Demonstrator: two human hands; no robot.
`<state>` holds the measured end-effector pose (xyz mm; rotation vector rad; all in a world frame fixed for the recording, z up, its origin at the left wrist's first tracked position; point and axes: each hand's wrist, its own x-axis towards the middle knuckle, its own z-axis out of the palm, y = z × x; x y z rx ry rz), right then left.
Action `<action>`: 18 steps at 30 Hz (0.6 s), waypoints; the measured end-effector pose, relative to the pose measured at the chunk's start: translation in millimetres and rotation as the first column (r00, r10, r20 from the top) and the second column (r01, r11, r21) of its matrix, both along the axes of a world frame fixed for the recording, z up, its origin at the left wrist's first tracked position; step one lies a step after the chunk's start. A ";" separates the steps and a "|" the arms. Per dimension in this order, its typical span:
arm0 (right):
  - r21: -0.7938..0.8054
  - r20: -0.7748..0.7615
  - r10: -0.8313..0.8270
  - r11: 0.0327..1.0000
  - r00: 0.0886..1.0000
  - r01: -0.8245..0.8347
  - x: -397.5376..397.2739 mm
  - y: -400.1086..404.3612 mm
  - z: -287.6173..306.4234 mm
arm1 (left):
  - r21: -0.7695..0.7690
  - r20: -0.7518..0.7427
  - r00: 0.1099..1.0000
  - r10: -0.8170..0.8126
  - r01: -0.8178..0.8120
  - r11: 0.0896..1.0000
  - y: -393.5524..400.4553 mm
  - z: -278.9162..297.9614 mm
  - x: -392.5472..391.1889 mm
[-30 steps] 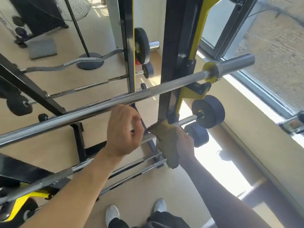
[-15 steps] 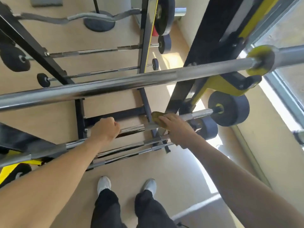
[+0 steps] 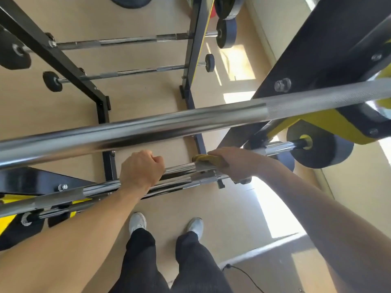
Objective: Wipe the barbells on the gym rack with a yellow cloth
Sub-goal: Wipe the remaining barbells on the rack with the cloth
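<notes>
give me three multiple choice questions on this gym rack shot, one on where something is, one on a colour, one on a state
1. Where is the yellow cloth?
A. on the floor
B. on the lower barbell, under the right hand
C. draped over the thick top bar

2. What colour are the shoes?
A. white
B. red
C. black

3. What is the left hand doing?
A. hanging free
B. pressing flat on the floor
C. gripping the lower barbell

Answers: 1 B, the cloth shows between the right hand and the lower bar. 2 A, both shoes look white beneath black trousers. 3 C, its fingers curl round the bar.
</notes>
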<state>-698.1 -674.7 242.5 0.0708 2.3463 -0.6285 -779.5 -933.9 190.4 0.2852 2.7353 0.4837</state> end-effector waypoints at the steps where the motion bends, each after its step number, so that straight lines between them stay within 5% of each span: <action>1: -0.063 0.034 -0.046 0.997 0.998 0.048 1.1 2.1 13.8 | -0.006 0.002 1.000 0.008 -0.008 1.000 0.6 0.4 -0.9; 3: -0.118 0.045 -0.041 0.992 0.998 0.046 4.6 9.5 25.6 | -0.011 0.013 1.000 0.019 -0.019 1.000 0.8 1.7 -1.5; 7: 0.222 0.174 0.193 0.948 0.966 -0.229 18.0 3.4 -2.8 | -0.006 0.033 0.999 0.017 -0.016 1.000 -0.9 1.5 -1.1; 11: 0.388 0.042 0.345 0.859 0.938 -0.333 6.4 -6.1 -24.4 | -0.006 0.020 1.000 0.017 -0.017 1.000 1.3 -0.2 -1.6; 18: 0.384 -0.240 0.255 0.911 0.937 -0.149 -11.7 -45.2 -36.0 | -0.029 0.016 1.000 0.014 -0.014 0.999 -0.1 -3.8 -2.7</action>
